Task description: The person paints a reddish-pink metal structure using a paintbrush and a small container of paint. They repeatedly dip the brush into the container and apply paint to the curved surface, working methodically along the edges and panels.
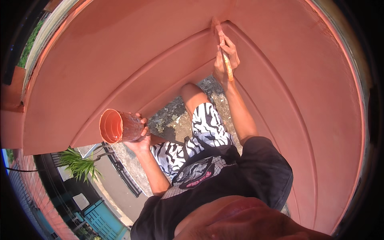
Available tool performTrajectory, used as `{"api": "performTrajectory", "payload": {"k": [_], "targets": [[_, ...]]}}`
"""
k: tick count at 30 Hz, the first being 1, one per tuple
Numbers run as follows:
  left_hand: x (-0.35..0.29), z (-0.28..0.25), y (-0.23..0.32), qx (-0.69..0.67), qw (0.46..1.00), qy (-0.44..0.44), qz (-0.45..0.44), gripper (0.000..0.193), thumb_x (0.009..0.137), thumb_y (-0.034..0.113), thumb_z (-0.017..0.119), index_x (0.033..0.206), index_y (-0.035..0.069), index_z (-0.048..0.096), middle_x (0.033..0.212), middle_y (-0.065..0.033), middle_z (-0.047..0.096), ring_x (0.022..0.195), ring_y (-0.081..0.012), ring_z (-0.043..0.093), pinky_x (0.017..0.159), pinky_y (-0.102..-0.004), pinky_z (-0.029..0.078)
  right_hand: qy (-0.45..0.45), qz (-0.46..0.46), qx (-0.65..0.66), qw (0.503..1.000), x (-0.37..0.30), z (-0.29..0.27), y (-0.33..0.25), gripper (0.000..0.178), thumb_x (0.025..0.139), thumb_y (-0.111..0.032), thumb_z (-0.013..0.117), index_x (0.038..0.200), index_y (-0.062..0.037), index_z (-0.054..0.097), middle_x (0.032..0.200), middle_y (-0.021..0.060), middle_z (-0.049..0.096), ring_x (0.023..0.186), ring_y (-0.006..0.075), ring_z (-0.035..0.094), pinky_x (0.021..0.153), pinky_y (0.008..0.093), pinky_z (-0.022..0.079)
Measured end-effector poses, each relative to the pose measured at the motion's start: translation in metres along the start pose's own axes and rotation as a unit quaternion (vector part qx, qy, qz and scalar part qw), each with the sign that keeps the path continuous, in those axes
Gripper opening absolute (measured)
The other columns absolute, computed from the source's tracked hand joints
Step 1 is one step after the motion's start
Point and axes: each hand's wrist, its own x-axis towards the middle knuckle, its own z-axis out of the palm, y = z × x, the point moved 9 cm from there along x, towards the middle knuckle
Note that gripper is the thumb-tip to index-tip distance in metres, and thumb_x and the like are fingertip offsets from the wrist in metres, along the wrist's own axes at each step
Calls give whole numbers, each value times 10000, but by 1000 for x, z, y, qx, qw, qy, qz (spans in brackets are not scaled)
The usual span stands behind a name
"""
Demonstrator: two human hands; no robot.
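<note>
Head view, looking down. With the right hand (233,54), up at 1 o'clock, pinching a paintbrush (227,62) tight between thumb and fingers. Letting its worn, yellow-brown handle stick back toward 6 o'clock, over the wrist. Touching its bristles, all smeary with red-brown paint, to the red-brown wall (100,52), just on the 9 o'clock side of the inside corner (229,21).

With the left hand (140,143), at 9 o'clock, holding a round plastic cup (131,127). Curling fingers snugly around the bottom end. Pointing its mouth out toward 9 o'clock. Showing wet, shiny orange-red paint (116,126) inside, and drips and smears down the side. Can't tell how full. Holding it well apart from the paintbrush.

Reaching around from 9 o'clock, past 12, to 5 o'clock: that same big wall, with raised bands (289,96) running down from the corner.

Near the middle, wearing black-and-white zebra shorts (210,126), with a bare knee (193,93) poking up toward 12 o'clock. Around it, rough grey ground (174,116) with pale bits on it. Down at 6 o'clock, wearing a black T-shirt (216,180) with a picture on the front.

Far off at 8 o'clock, a spiky green plant (80,162). At 7 o'clock, a blue-green gate (103,220).
</note>
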Motion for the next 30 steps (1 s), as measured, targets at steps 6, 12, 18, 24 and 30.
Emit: {"api": "performTrajectory", "payload": {"k": [6, 12, 18, 24, 30], "targets": [[-5, 2, 1, -8, 1000, 0, 6, 645, 955, 538, 588, 1393, 66, 544, 1310, -261, 529, 1067, -409, 535, 577, -358, 556, 41, 27, -51, 998, 29, 5, 24, 214, 902, 155, 603, 1055, 6, 608, 1253, 232, 692, 1005, 284, 727, 810, 349, 593], [2, 3, -10, 34, 998, 45, 12, 576, 966, 500, 575, 1348, 69, 566, 1255, -247, 564, 1009, -386, 565, 545, -323, 543, -69, -51, 22, 996, -7, 24, -22, 230, 838, 133, 655, 1014, -13, 638, 1233, 246, 691, 1072, 354, 726, 792, 375, 616], [2, 8, -19, 66, 996, 52, 13, 559, 965, 485, 568, 1317, 51, 578, 1218, -242, 578, 975, -367, 572, 535, -314, 534, 35, 10, 10, 999, 24, -9, 9, 198, 904, 138, 624, 1042, -3, 639, 1267, 251, 678, 1102, 324, 717, 846, 356, 609], [0, 13, -20, 50, 999, 2, 0, 601, 951, 464, 587, 1361, 24, 571, 1282, -239, 567, 1065, -381, 543, 575, -311, 522, -29, 25, -17, 999, -6, 37, -12, 255, 817, 126, 620, 1016, -33, 622, 1275, 273, 662, 1164, 420, 684, 867, 408, 613], [-1, 4, -22, 30, 999, 14, -14, 629, 949, 502, 570, 1355, 22, 576, 1271, -237, 568, 1049, -370, 543, 575, -318, 523, -127, 1, 127, 984, -40, 52, -69, 243, 807, 121, 688, 989, -36, 655, 1236, 251, 688, 1071, 383, 725, 826, 371, 611]]}}
